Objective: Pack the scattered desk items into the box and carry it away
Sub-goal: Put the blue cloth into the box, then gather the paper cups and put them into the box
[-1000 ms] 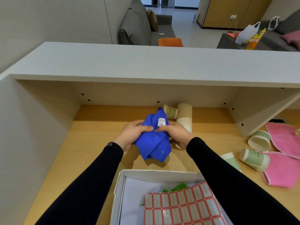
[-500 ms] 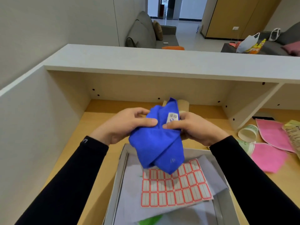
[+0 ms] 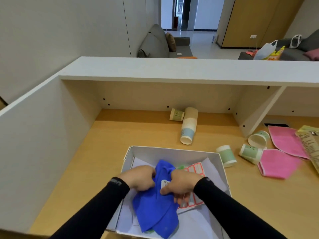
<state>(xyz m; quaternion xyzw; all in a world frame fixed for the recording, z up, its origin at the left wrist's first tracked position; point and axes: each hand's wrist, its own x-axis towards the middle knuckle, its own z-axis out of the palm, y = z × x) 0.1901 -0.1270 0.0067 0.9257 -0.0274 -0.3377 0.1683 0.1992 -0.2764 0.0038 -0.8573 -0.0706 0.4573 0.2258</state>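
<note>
Pinching a bunched blue cloth [image 3: 155, 202] from both sides, the fingers of the left hand [image 3: 139, 180] curl into its left fold while the right hand [image 3: 181, 185] has its thumb pressed on the fabric just below a small white label and its other fingers tucked under the cloth's right edge. Both arms wear black sleeves [image 3: 96, 209] that come in from the bottom of the view. The cloth hangs down inside an open white box [image 3: 172, 150], its lower folds lying on pale paper lining the bottom. Beneath the right hand, a sheet of red-bordered stickers [image 3: 194, 169] lies in the box, partly covered, with a bit of something green showing just beside it. The box sits on a wooden desk [image 3: 120, 138] under a white shelf. Behind the box, a stack of paper cups [image 3: 189, 125] lies on its side, with a single small cup [image 3: 177, 114] tipped over just beside it. To the right of the box, three more green cups [image 3: 226, 156] lie scattered near two pink cloths [image 3: 278, 163], and a brown paper packet [image 3: 310, 147] rests at the far right edge
</note>
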